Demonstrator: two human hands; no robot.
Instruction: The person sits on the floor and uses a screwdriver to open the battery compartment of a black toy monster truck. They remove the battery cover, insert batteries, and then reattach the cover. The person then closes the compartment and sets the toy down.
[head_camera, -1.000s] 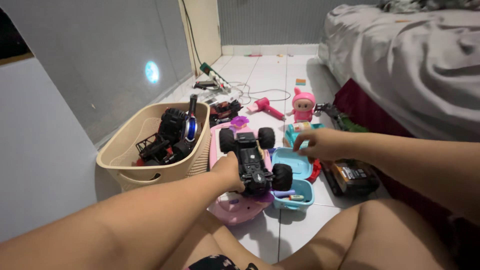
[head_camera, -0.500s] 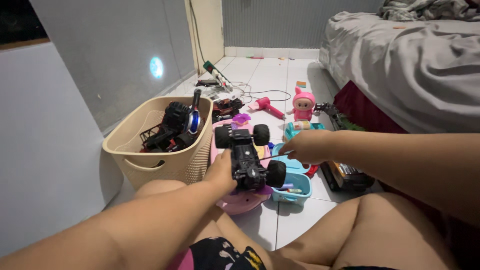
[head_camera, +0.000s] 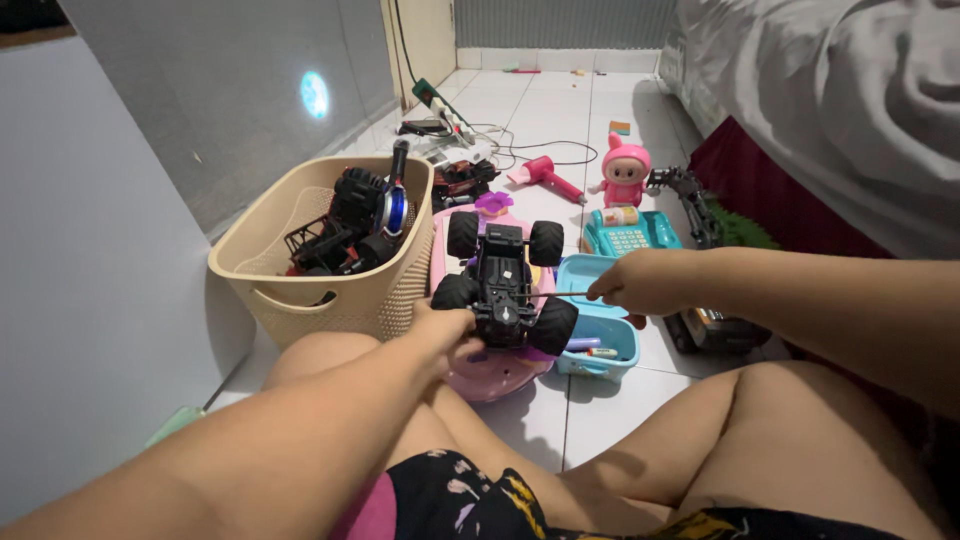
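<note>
Head view: her left hand clamps the black toy truck above the pink ride-on; right hand pinches its thin antenna.

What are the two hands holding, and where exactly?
The left hand grips the black big-wheeled toy truck at its near end; the right hand pinches its thin wire aerial.

Teal toy phone, small pale keypad label
</note>
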